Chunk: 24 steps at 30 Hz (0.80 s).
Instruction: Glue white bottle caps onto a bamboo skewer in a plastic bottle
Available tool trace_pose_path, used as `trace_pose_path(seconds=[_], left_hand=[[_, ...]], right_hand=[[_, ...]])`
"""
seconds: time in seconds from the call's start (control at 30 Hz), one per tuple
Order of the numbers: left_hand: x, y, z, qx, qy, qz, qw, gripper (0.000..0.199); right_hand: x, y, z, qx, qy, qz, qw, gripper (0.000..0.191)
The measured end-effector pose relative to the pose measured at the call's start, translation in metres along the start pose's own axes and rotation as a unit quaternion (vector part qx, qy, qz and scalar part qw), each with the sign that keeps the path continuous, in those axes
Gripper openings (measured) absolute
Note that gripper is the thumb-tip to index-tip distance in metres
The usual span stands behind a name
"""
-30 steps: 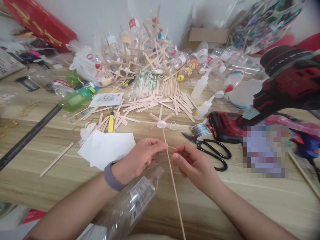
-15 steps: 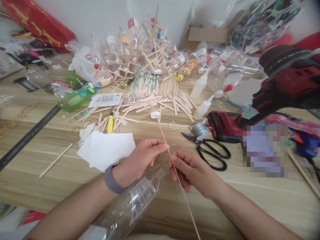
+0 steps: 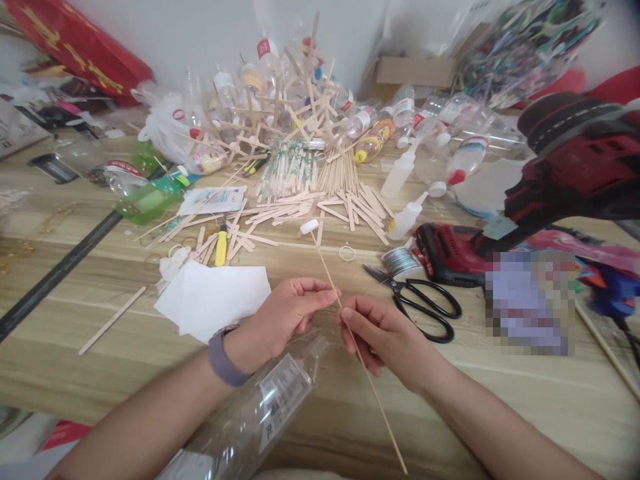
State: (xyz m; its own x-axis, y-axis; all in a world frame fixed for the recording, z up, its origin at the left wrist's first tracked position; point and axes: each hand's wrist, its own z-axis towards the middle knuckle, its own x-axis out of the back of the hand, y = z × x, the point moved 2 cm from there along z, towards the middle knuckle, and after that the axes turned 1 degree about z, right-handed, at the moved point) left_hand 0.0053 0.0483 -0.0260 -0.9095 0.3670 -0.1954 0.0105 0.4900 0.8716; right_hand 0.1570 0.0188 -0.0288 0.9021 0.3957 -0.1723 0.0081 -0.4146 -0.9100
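A thin bamboo skewer [image 3: 377, 400] slants across the middle of the view, a white bottle cap [image 3: 309, 227] at its far end. My left hand [image 3: 295, 310], with a grey band at the wrist, pinches the skewer between thumb and forefinger. Just below that, my right hand [image 3: 373, 333] is closed on the same skewer, its other fingers curled. Under my left forearm lies a clear plastic bottle [image 3: 250, 427] with a printed label. Black-handled scissors [image 3: 425, 300] lie right of my right hand, near a spool of thread [image 3: 401, 261].
White paper sheets [image 3: 213, 300] and a yellow-handled screwdriver [image 3: 221, 247] lie to the left. Wooden sticks [image 3: 295, 208] spread at the centre back, before piled plastic bottles. A red-and-black power tool [image 3: 560, 167] stands at the right, near two glue bottles [image 3: 405, 217].
The skewer has turned about its length, so the cap at its far end is tilted differently and sits slightly higher. Both hands stay in nearly the same place.
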Motion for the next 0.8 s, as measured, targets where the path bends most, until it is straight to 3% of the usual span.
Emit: trace_pose_path(seconds=[0.23,0.6,0.7,0.8], left_hand=[[0.0019,0.0002,0.0012,-0.004,0.019,-0.069,0.997,0.029],[0.0014,0.0007,-0.0001,-0.014,-0.009,-0.072,0.997,0.025],[0.0019,0.0012,-0.0010,-0.017,0.006,-0.055,0.998,0.023],[0.0016,0.0024,-0.0023,-0.029,0.017,-0.024,0.999,0.024]], right_hand=[[0.0011,0.0039,-0.0001,-0.002,-0.020,-0.007,1.000,0.040],[0.0007,0.0063,-0.0020,-0.011,-0.068,0.025,0.997,0.041],[0.0008,0.0043,0.0007,0.007,-0.038,-0.031,0.999,0.042],[0.0040,0.0013,0.0026,0.077,0.048,-0.093,0.992,0.035]])
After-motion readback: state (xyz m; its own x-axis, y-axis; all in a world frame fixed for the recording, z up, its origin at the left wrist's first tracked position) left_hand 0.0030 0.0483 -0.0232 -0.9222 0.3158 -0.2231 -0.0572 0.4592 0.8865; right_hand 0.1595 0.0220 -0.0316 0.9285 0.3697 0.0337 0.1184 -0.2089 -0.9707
